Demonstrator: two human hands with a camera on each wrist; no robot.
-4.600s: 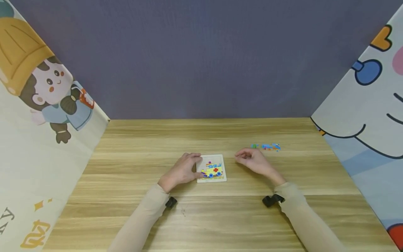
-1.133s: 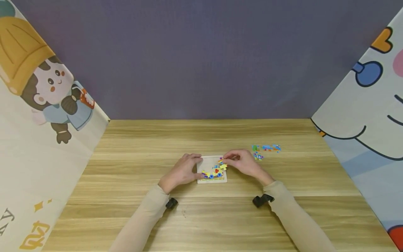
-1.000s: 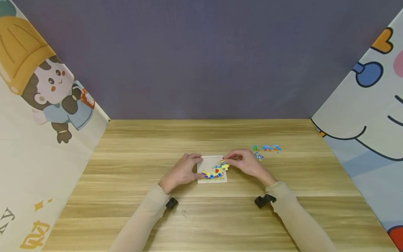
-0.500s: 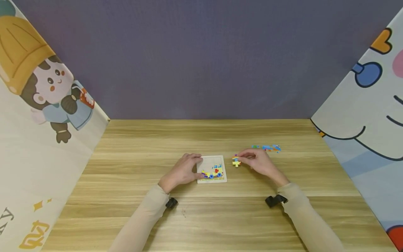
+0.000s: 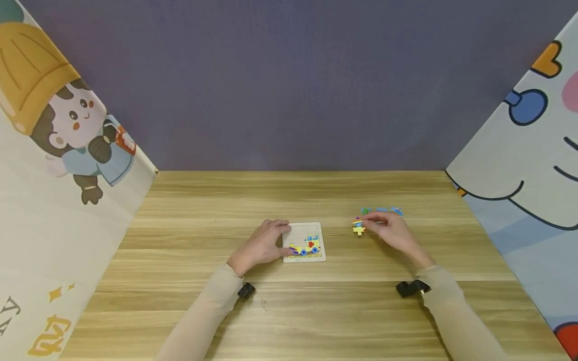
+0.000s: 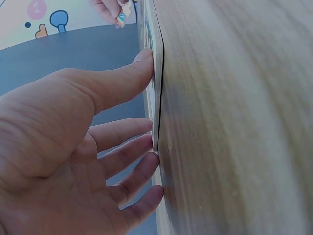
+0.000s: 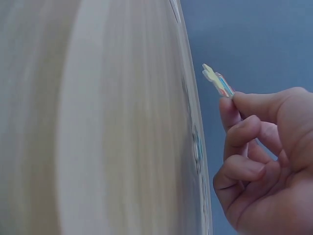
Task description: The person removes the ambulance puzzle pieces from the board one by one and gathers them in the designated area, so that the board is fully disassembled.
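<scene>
While your L hand, fingers apart, touches the puzzle tray, your R hand pinches a yellow pc.

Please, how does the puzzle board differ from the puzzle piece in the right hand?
Size: the puzzle board is larger, the puzzle piece smaller. Shape: the board is square, the piece has a knob. Pose: the board lies flat on the table, touched by the left hand; the piece is pinched clear of the table by the right hand. Both show yellow and blue.
</scene>
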